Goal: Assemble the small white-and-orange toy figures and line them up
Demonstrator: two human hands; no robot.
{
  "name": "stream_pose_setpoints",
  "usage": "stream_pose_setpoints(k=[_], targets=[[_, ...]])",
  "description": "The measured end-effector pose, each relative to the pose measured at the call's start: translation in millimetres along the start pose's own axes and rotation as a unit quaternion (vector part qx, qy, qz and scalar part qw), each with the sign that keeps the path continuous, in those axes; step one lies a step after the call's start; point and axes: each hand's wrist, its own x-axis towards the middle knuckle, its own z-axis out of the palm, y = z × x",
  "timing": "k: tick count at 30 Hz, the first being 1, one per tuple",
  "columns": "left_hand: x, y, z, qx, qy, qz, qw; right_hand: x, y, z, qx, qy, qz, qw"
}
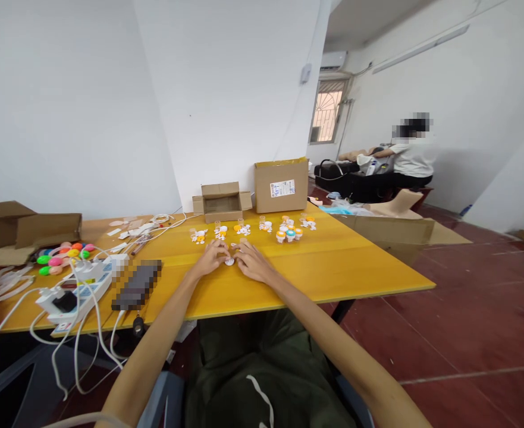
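My left hand point(212, 260) is bent over the yellow table, its thumb and fingertips pinched together at the edge of a small round white plastic piece point(229, 261). Close on the other side of that piece is my right hand point(253, 263), fingers curled inward; what lies between its fingertips is too small to make out. Just beyond the hands, small groups of white and orange plastic parts point(221, 230) lie in a row, with clear cups point(240, 222) among them. To the right stands a cluster of small jars point(290, 234) with orange and blue lids.
An open cardboard box point(221, 205) and a taller closed carton point(281, 187) stand at the back. On the left are a power strip point(105, 276) with white cables, a phone point(137, 285) and colourful egg-shaped pieces point(60, 257). A person point(411, 157) sits far right.
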Motion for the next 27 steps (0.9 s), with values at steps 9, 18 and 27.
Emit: stream_pose_setpoints(k=[9,18,27], targets=[[0.0,-1.6,1.3,-0.002,0.003,0.001,1.0,0.5,-1.3,0.2,0.0,-0.012,0.017,1.0],[-0.1,0.7,0.0,-0.011,-0.002,-0.003,1.0,0.2,-1.9,-0.4,0.003,-0.014,0.013,1.0],[0.0,1.8,-0.3,-0.006,0.001,-0.003,1.0,-0.2,-1.3,-2.0,0.008,-0.002,0.009,1.0]])
